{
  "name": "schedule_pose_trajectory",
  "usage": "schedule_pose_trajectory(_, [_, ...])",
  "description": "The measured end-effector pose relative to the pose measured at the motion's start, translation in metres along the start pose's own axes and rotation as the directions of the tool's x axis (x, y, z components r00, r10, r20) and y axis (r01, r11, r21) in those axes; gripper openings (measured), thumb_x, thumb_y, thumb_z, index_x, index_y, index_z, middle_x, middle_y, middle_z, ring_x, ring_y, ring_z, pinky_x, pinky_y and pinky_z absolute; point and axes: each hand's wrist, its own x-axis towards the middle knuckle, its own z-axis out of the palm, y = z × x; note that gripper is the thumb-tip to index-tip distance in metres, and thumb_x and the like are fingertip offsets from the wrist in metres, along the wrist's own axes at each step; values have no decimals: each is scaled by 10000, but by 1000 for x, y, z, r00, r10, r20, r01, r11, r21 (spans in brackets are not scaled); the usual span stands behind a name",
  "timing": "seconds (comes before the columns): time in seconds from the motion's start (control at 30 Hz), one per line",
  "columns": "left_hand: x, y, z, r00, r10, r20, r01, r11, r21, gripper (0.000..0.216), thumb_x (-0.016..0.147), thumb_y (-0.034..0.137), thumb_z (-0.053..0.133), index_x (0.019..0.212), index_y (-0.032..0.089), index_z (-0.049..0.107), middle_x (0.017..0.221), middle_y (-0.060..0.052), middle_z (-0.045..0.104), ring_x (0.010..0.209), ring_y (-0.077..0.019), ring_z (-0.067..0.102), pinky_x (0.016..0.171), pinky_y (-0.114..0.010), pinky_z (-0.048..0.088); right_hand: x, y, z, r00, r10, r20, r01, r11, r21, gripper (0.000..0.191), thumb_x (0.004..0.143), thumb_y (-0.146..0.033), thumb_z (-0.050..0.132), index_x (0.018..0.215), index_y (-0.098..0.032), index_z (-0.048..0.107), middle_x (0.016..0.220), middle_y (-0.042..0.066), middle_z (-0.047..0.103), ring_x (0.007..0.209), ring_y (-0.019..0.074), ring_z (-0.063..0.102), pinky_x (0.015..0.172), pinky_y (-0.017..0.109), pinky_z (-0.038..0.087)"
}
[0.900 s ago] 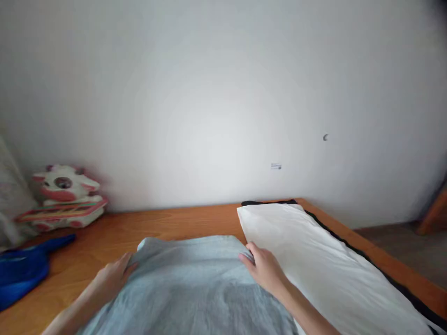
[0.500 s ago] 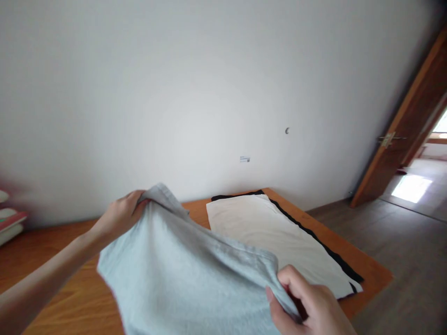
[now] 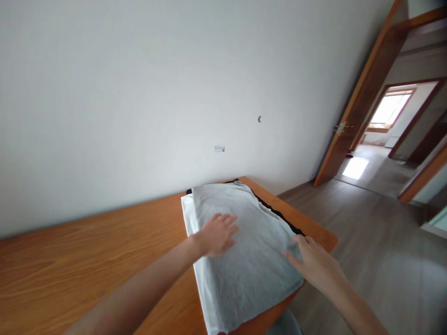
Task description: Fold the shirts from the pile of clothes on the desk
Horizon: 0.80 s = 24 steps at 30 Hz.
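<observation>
A folded light grey garment [image 3: 244, 251] lies on top of a folded white garment [image 3: 188, 218] at the right end of the wooden table [image 3: 87, 260]. A black garment [image 3: 275, 211] shows as a thin edge under both. My left hand [image 3: 218, 232] rests flat on the grey garment near its middle, fingers spread. At the garment's right edge my right hand [image 3: 314, 263] lies with fingers stretched out, touching the cloth. Neither hand grips anything.
A white wall [image 3: 139, 93] runs behind the table. To the right is grey wood flooring [image 3: 366, 242] and an open brown door [image 3: 359, 102] leading to another room. The table's right corner sits just past the stack.
Both hands lifted the grey garment, carried it right and laid it on the white one, then let go. My view swung right; the toy and blue cloth left the picture.
</observation>
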Motion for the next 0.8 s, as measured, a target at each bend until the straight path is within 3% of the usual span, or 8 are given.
schedule_pose_trajectory(0.07, [-37, 28, 27, 1000, 21, -5, -21, 991, -129, 393, 974, 393, 539, 1325, 227, 601, 1497, -130, 541, 1330, -325, 544, 1114, -523, 425, 7, -6, 13, 997, -64, -41, 65, 998, 27, 328, 903, -435, 533, 1082, -186, 652, 1108, 168, 684, 1021, 324, 674, 795, 395, 514])
schedule_pose_trajectory(0.13, [-72, 45, 44, 998, -63, -31, 54, 970, -236, 460, 1014, 385, 464, 1443, 224, 509, 1534, -131, 506, 1384, -306, 502, 1140, -502, 422, 15, -20, 21, 985, -155, -76, 160, 985, 67, 345, 926, -417, 507, 1135, -186, 656, 1165, 166, 685, 1073, 315, 659, 886, 414, 509])
schedule_pose_trajectory(0.3, [-139, 60, 51, 989, -132, -61, 100, 923, -373, 554, 1036, 382, 447, 1573, 343, 317, 1656, -41, 307, 1506, -276, 326, 1221, -518, 319, 43, -44, 44, 928, -369, -47, 372, 923, 99, 543, 980, -515, 435, 1400, -194, 560, 1517, 151, 505, 1422, 296, 442, 1155, 469, 348])
schedule_pose_trajectory(0.33, [-150, 60, 48, 990, -131, -47, 103, 917, -384, 562, 1035, 377, 451, 1577, 358, 303, 1659, -31, 299, 1506, -272, 327, 1219, -508, 327, 50, -43, 50, 937, -350, 4, 348, 934, 77, 577, 982, -532, 427, 1434, -189, 535, 1557, 153, 461, 1457, 296, 396, 1181, 480, 310])
schedule_pose_trajectory(0.47, [-186, 58, 40, 973, -225, -45, 183, 878, -443, 471, 1025, 345, 472, 1495, 360, 447, 1582, -17, 459, 1429, -235, 464, 1190, -416, 403, 72, -35, 66, 984, -40, 171, 47, 998, -37, 589, 1024, -460, 300, 1532, -180, 407, 1630, 138, 346, 1497, 285, 330, 1187, 572, 274])
schedule_pose_trajectory(0.6, [-201, 56, 42, 918, -381, -108, 299, 846, -440, 343, 1017, 267, 433, 1320, 301, 589, 1419, -34, 626, 1297, -198, 591, 1133, -352, 470, 77, -55, 65, 986, 49, 161, -27, 991, -133, 549, 1028, -352, 268, 1492, -126, 455, 1590, 211, 387, 1462, 349, 373, 1102, 677, 321])
schedule_pose_trajectory(0.7, [-211, 46, 44, 884, -441, -152, 372, 863, -341, 341, 986, 238, 434, 1270, 279, 620, 1354, -56, 668, 1246, -222, 621, 1096, -386, 499, 73, -93, 61, 990, -111, 86, 116, 992, -51, 571, 1027, -402, 309, 1459, -78, 494, 1526, 260, 456, 1407, 379, 444, 1087, 626, 362])
schedule_pose_trajectory(0.8, [-236, 23, 42, 841, -506, -191, 469, 858, -208, 374, 961, 224, 433, 1267, 270, 643, 1351, -78, 672, 1211, -256, 641, 1070, -440, 510, 64, -143, 64, 941, -335, 55, 330, 941, 78, 580, 1031, -426, 325, 1476, -89, 483, 1554, 246, 427, 1444, 363, 402, 1131, 595, 328])
